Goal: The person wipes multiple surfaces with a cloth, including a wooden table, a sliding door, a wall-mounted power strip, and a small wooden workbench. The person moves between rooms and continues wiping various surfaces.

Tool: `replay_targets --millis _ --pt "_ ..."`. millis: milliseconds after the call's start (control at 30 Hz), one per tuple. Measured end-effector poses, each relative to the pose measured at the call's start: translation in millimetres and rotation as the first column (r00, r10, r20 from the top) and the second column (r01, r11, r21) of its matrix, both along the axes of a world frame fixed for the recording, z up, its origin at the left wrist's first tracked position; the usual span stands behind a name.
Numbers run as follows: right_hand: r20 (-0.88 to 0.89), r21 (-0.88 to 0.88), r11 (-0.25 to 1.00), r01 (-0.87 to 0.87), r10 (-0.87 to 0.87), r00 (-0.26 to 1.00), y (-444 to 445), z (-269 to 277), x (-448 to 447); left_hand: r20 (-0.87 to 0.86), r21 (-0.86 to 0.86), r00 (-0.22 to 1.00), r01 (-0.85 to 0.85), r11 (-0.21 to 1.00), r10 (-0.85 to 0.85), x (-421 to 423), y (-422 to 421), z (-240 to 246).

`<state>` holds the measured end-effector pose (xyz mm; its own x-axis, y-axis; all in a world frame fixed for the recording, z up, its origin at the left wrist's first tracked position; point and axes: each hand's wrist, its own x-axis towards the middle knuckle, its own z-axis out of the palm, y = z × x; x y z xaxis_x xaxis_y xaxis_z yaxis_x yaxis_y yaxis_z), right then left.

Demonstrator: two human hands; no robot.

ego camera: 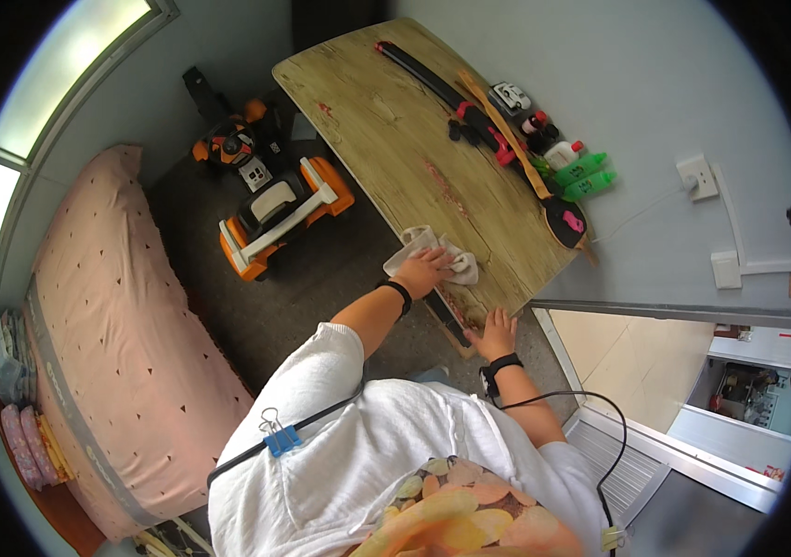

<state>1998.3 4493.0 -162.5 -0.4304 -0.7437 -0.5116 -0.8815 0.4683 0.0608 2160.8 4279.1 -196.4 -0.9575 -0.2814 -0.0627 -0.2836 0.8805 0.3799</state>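
Note:
My left hand (425, 271) lies over a crumpled pale cloth (464, 267), its fingers bent onto it, near the front edge of a wood-grain table (381, 125). At the near corner of the same table, my right hand (495, 337) rests with its fingers apart and holds nothing. An open drawer or ledge (445, 317) shows below the table's edge between the hands. Reddish marks (445, 188) run across the tabletop beyond the cloth. Each wrist wears a black band.
Along the wall side lie a black and red long tool (430, 80), a wooden stick (507, 132), a dark paddle (565, 223), a toy car (510, 96) and green bottles (587, 177). An orange ride-on toy (284, 216) stands on the floor left, beside a pink-covered bed (138, 334).

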Motion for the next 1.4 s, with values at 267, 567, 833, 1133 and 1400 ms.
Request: replay_targets --millis 267,567,833,1133,1400 --pt "0.042 0.063 0.995 0.078 -0.081 0.996 -17 3 12 0.125 -0.093 0.989 -0.073 0.993 0.084 1 -107 12" --pt "0.117 -0.150 0.978 0.142 -0.125 0.985 -16 0 11 0.241 -0.087 0.970 0.053 0.995 -0.031 0 -119 9" --pt "0.111 -0.263 0.934 0.241 -0.219 0.969 -92 -25 16 0.181 -0.124 0.943 0.303 0.945 -0.279 10 -168 7" --pt "0.010 -0.076 0.930 0.359 -0.359 0.933 -169 1 60 0.173 -0.143 0.982 0.098 0.985 -0.072 20 -373 -15" --pt "0.003 0.061 0.884 0.463 -0.464 0.886 -187 -32 89 0.015 -0.131 0.747 -0.657 0.742 0.664 32 -505 -16"
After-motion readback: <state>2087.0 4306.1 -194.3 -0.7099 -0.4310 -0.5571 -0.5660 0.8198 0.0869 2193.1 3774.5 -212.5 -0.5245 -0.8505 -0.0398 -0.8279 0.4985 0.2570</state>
